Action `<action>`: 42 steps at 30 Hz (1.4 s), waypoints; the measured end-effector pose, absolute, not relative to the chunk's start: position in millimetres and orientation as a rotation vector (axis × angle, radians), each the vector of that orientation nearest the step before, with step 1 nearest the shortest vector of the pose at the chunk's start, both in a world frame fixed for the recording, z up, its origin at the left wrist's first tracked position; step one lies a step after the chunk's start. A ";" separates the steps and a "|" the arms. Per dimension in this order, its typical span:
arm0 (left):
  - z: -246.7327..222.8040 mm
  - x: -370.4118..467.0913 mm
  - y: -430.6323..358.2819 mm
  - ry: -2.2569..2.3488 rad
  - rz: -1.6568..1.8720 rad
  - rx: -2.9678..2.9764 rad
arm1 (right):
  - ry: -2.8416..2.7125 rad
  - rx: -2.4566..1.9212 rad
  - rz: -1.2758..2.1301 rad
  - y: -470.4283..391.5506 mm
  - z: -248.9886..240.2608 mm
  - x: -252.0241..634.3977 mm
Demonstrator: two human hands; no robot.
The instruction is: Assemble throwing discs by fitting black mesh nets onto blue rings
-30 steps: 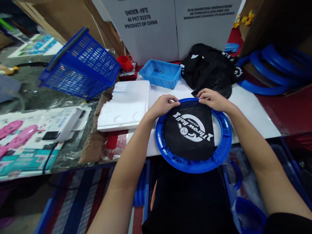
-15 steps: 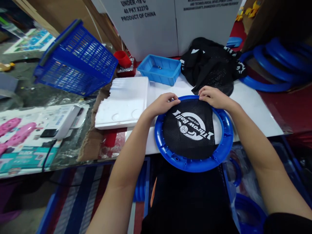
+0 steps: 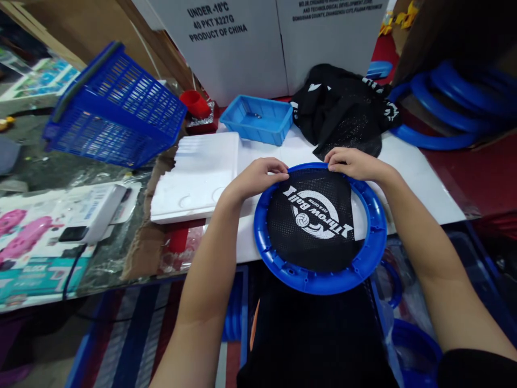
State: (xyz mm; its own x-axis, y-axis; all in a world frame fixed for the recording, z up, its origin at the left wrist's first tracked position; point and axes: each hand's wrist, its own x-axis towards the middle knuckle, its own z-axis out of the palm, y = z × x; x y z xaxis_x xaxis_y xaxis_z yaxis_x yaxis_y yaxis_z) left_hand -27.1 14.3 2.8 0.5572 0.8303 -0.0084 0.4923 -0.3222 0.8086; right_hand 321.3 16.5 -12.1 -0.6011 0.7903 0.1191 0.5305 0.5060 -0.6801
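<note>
The left hand (image 3: 262, 177) pinches the rim of a blue ring (image 3: 321, 284) between thumb and fingers at eleven o'clock. The right hand (image 3: 351, 163) pinches the same rim just past twelve, with the black mesh (image 3: 307, 248) close to its fingertips. The ring is held at the near edge of a white work surface (image 3: 420, 180). The mesh, printed "Throw Ball" in white, covers most of the ring's opening; a gap shows along the three o'clock side.

Outward from the ring, a pile of black fabric (image 3: 343, 110) with white print lies between twelve and one. A light blue tray (image 3: 262, 128) at eleven holds a small item, too small to identify. A white foam slab (image 3: 194, 178) lies near ten, with a tilted blue basket (image 3: 121, 108) farther out. A red cup (image 3: 196, 104) is between ten and eleven. Larger blue hoops (image 3: 440, 141) overlap between one and two. A printed white carton (image 3: 238, 59) stands beyond the tray.
</note>
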 end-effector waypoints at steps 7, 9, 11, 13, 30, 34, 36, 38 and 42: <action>-5.4 -26.1 17.9 1.176 0.529 1.965 | -2.384 -1.123 0.741 13.4 -10.0 319.3; -6.8 -27.8 19.2 1.169 0.494 1.915 | -2.376 -1.120 0.798 13.2 -6.6 322.7; -9.0 -29.0 20.8 1.154 0.476 1.867 | -2.364 -1.119 0.834 12.8 -4.4 324.6; -12.2 -29.0 22.5 1.147 0.494 1.828 | -2.362 -1.125 0.832 12.1 -3.8 324.2; -7.4 -21.7 17.8 1.192 0.473 1.820 | -2.428 -1.186 0.765 11.5 -4.6 324.5; -10.2 -22.6 19.9 1.194 0.449 1.910 | -2.435 -1.204 0.704 12.2 -8.2 321.0; -11.9 -23.5 21.2 1.192 0.461 1.928 | -2.434 -1.195 0.699 12.6 -9.5 320.9; -13.7 -23.1 21.8 1.206 0.481 1.926 | -2.431 -1.189 0.701 12.7 -10.0 321.8; -15.3 -14.8 18.9 1.216 0.554 1.958 | -2.399 -1.196 0.674 11.0 -8.0 321.4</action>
